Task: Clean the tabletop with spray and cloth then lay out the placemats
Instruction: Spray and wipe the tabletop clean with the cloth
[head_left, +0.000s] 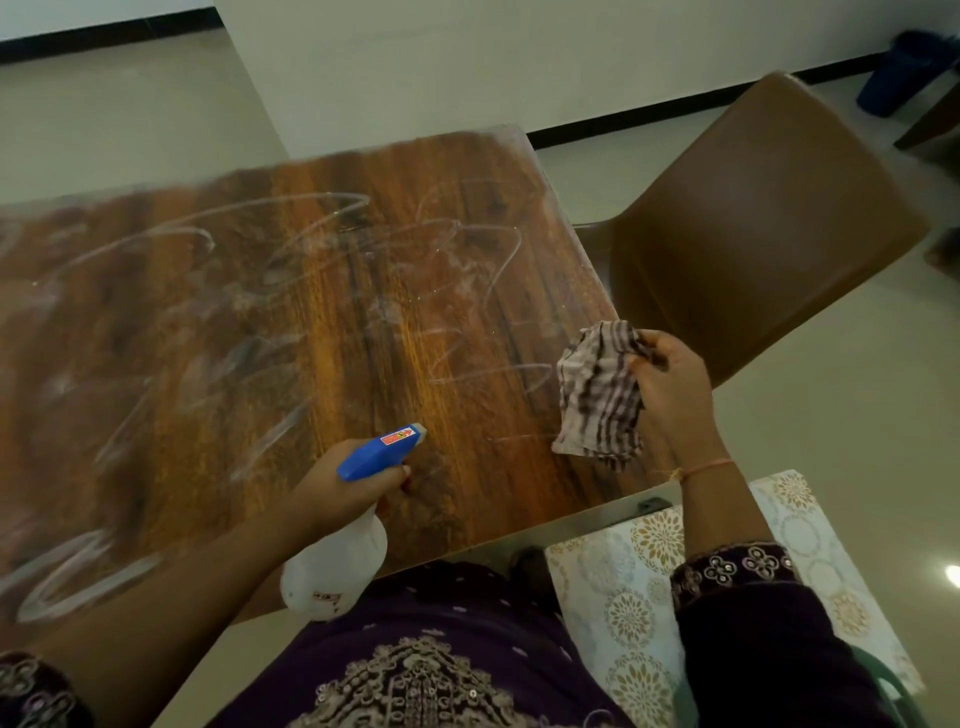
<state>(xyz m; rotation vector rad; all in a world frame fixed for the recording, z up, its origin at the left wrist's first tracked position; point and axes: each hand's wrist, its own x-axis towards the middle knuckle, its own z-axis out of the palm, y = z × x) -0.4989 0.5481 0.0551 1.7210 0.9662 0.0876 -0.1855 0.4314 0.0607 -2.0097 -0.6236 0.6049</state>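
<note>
Nearest, low right: stack of patterned placemats (626, 603) lying below the table's near edge, apparently on a seat; not yet laid out. They look thin and flexible, likely light; best lifted by an edge, flat. Left hand (340, 493) is wrapped round the neck of the spray bottle (332, 571), whose blue head points out over the table. The translucent plastic body is probably light and may be slick if wet, so the neck with a finger on the trigger is the sound hold; trigger finger not clearly visible. Right hand (672, 387) pinches a bunched striped cloth (597, 395) over the near right corner; contact with the surface cannot be told. Cloth is soft and limp; gather it into a pad to wipe. Wood-grain tabletop (322, 291) carries pale looping wet streaks across most of it. Beyond: brown chair (758, 218).
</note>
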